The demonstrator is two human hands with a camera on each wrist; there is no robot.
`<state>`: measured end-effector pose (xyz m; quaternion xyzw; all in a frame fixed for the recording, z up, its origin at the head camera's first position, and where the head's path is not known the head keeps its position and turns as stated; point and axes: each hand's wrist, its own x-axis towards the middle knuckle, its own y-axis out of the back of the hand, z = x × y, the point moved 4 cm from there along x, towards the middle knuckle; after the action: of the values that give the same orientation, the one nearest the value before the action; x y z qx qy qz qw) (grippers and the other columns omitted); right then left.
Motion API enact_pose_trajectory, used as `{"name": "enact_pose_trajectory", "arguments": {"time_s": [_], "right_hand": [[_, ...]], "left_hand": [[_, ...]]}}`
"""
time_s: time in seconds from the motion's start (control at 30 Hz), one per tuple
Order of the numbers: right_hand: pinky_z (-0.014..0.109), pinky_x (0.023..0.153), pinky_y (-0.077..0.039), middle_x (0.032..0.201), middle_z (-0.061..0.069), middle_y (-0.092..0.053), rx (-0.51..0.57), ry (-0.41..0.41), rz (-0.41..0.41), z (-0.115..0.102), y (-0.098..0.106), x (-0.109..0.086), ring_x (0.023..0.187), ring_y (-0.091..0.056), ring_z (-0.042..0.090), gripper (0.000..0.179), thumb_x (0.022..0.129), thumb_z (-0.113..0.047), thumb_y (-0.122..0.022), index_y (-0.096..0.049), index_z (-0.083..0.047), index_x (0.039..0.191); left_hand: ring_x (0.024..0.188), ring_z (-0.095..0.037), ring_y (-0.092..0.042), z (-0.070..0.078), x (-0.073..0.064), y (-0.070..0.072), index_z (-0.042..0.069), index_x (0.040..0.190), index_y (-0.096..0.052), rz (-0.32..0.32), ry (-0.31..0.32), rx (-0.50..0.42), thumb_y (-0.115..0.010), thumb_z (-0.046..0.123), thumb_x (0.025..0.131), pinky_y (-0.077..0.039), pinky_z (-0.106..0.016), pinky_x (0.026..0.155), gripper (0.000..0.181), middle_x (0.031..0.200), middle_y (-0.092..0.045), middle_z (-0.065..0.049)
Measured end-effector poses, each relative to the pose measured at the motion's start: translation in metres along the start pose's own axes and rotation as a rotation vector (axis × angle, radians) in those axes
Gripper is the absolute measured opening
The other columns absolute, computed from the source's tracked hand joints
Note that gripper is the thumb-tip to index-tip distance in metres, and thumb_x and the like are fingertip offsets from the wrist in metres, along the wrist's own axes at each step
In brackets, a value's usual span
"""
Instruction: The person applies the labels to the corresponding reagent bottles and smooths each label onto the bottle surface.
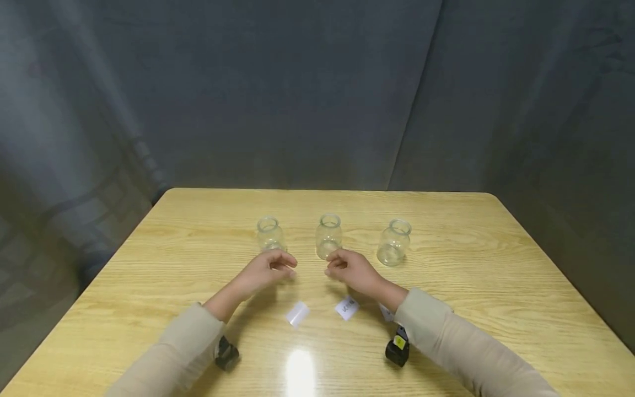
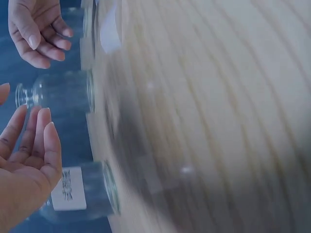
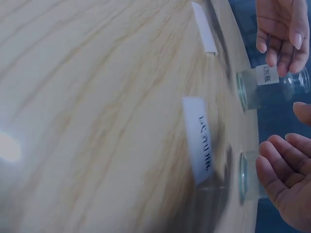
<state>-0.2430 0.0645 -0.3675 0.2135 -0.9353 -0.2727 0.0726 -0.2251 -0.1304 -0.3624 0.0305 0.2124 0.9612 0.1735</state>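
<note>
Three clear glass jars stand in a row: a left jar [image 1: 270, 234], a middle jar [image 1: 328, 237] and a right jar [image 1: 394, 242]. The left jar bears a white label [image 2: 69, 189] with dark writing. My left hand [image 1: 268, 269] hovers just in front of that jar, its fingers loosely bent around nothing. Near the middle jar is my right hand [image 1: 354, 270], also holding nothing. On the wood below the hands lie a shiny white paper slip [image 1: 297, 314] and a slip with dark characters [image 1: 346, 307]. The right sleeve partly hides another slip [image 1: 386, 312].
The wooden table [image 1: 476, 242] has rounded far corners. Grey curtains [image 1: 278, 99] hang behind it and along the sides. Black devices sit at the left wrist [image 1: 226, 354] and the right wrist [image 1: 398, 348]. A bright reflection shows near the front.
</note>
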Motion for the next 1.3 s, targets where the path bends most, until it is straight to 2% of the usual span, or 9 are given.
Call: {"name": "enact_pose_trajectory", "arguments": {"time_s": [0.1,0.33,0.63,0.73,0.9,1.03,1.3], "right_hand": [[0.03,0.072,-0.046,0.087,0.002,-0.057,-0.003,-0.021,-0.007,0.005,0.004,-0.005,0.084,-0.053,0.017,0.029,0.081,-0.012,-0.058,-0.053,0.002,0.107],[0.031,0.072,-0.045,0.085,0.002,-0.057,-0.039,-0.039,-0.024,0.018,0.013,-0.016,0.082,-0.054,0.017,0.027,0.082,-0.011,-0.058,-0.053,0.004,0.104],[0.03,0.071,-0.044,0.084,0.002,-0.057,-0.101,-0.053,-0.09,0.03,0.016,-0.023,0.081,-0.053,0.016,0.024,0.079,-0.009,-0.06,-0.056,0.002,0.101],[0.029,0.07,-0.045,0.085,0.003,-0.057,-0.121,-0.048,-0.117,0.031,0.014,-0.025,0.081,-0.053,0.017,0.026,0.078,-0.008,-0.061,-0.056,0.002,0.101],[0.026,0.064,-0.044,0.085,0.004,-0.055,-0.141,-0.033,-0.152,0.03,0.01,-0.027,0.077,-0.049,0.015,0.032,0.073,-0.004,-0.065,-0.055,0.004,0.102],[0.025,0.063,-0.042,0.082,0.003,-0.052,-0.209,-0.011,-0.17,0.029,0.007,-0.028,0.074,-0.046,0.015,0.033,0.069,-0.001,-0.068,-0.057,0.004,0.1],[0.025,0.063,-0.04,0.077,0.0,-0.049,-0.278,0.056,-0.182,0.028,0.005,-0.027,0.072,-0.044,0.015,0.022,0.068,0.001,-0.068,-0.061,-0.003,0.089]], "left_hand": [[0.087,-0.02,-0.052,0.003,0.003,-0.009,-0.001,0.102,-0.056,-0.033,-0.01,0.0,-0.06,0.012,0.079,-0.046,-0.031,0.072,0.026,0.099,-0.055,-0.009],[0.084,-0.018,-0.052,0.006,0.01,-0.028,-0.001,0.099,-0.056,-0.085,-0.006,-0.004,-0.06,0.009,0.078,-0.047,-0.029,0.07,0.024,0.097,-0.055,-0.014],[0.082,-0.019,-0.051,0.018,0.009,-0.046,-0.003,0.1,-0.054,-0.199,-0.012,0.014,-0.06,0.008,0.079,-0.044,-0.029,0.071,0.025,0.088,-0.057,-0.007],[0.082,-0.018,-0.052,0.016,0.011,-0.05,-0.002,0.1,-0.054,-0.218,-0.009,0.025,-0.06,0.01,0.079,-0.044,-0.028,0.072,0.025,0.088,-0.057,-0.004],[0.083,-0.017,-0.055,0.007,0.016,-0.058,0.0,0.1,-0.055,-0.249,-0.011,0.027,-0.062,0.014,0.078,-0.045,-0.029,0.074,0.026,0.094,-0.058,-0.006],[0.084,-0.017,-0.055,0.003,0.021,-0.063,0.002,0.098,-0.055,-0.258,-0.012,0.047,-0.062,0.013,0.077,-0.045,-0.029,0.075,0.025,0.094,-0.059,-0.005],[0.085,-0.018,-0.054,0.003,0.024,-0.067,0.003,0.098,-0.055,-0.269,0.034,0.07,-0.061,0.01,0.077,-0.044,-0.033,0.076,0.023,0.094,-0.056,-0.003]]}}
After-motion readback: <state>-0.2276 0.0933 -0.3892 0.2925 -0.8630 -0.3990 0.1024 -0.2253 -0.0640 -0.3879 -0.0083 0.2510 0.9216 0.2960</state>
